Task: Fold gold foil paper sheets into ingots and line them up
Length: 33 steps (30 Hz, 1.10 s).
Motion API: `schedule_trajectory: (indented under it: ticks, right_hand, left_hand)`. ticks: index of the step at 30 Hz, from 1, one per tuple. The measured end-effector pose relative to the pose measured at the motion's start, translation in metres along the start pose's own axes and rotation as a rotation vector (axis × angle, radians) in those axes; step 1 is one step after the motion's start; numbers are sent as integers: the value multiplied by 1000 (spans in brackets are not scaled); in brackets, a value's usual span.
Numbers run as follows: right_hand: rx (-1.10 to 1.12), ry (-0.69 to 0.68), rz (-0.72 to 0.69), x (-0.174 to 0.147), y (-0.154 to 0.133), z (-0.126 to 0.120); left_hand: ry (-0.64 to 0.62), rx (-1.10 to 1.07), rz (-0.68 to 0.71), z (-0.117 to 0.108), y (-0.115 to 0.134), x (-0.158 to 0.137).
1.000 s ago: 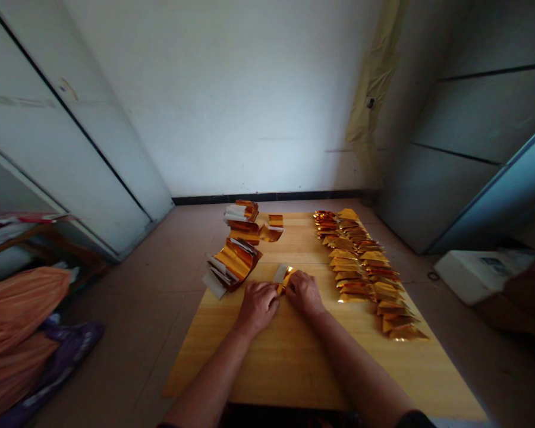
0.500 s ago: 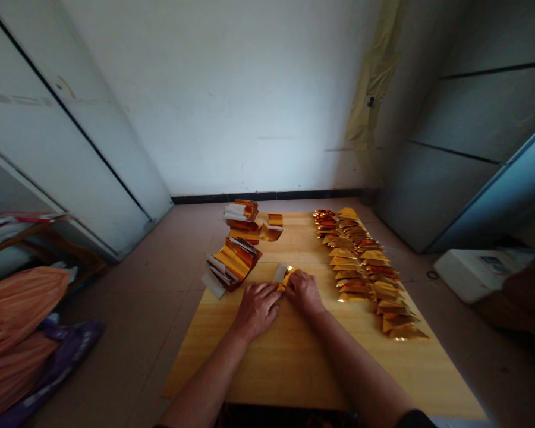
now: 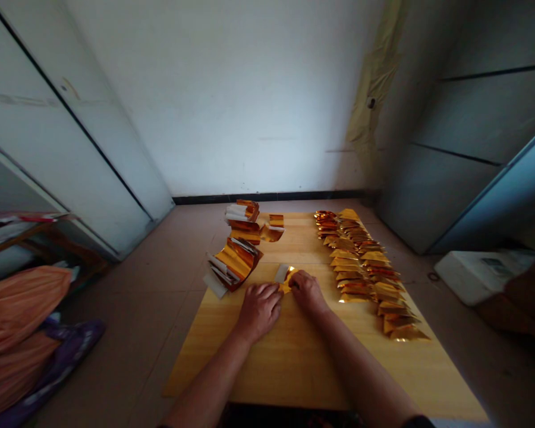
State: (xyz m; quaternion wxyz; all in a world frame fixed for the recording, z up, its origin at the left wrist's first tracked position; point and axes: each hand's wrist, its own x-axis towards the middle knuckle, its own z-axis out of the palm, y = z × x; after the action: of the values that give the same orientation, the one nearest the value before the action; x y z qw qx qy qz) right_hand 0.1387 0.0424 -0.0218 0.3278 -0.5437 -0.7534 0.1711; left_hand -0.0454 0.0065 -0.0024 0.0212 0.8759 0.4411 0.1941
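A sheet of gold foil paper, partly folded, lies on the wooden table between my hands. Its pale backing shows at the far side. My left hand rests on the table with its fingers bent together and the fingertips on the left edge of the paper. From the right, my right hand closes its fingers on the paper's other side, hiding part of it. Curled stacks of gold paper stand beyond my left hand. To the right lie rows of folded gold pieces.
Loose gold sheets lie near the table's far edge. A white wall rises behind the table. Orange and purple bags sit on the floor at left, and a white box stands at right.
My right hand has shifted slightly right, and a little more of the gold paper shows between the hands. My left hand stays at the paper's edge.
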Motion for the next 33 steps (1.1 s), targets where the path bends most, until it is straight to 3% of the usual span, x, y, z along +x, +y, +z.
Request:
schedule_trajectory:
  ticks: [9,17,23,33]
  right_hand:
    - [-60,-18,21,1,-5,-5]
    - [-357,-61,-62,-11,-23,-22]
    - [-280,-178,-194,-15,-27,-17]
    - [-272,-141,-246,-22,-15,-26]
  left_hand:
    - [34,29,-38,-2,7,4]
    - [93,129,-131,-3,10,21]
    - [74,205,-218,2,8,34]
    - [51,248,-202,13,5,30]
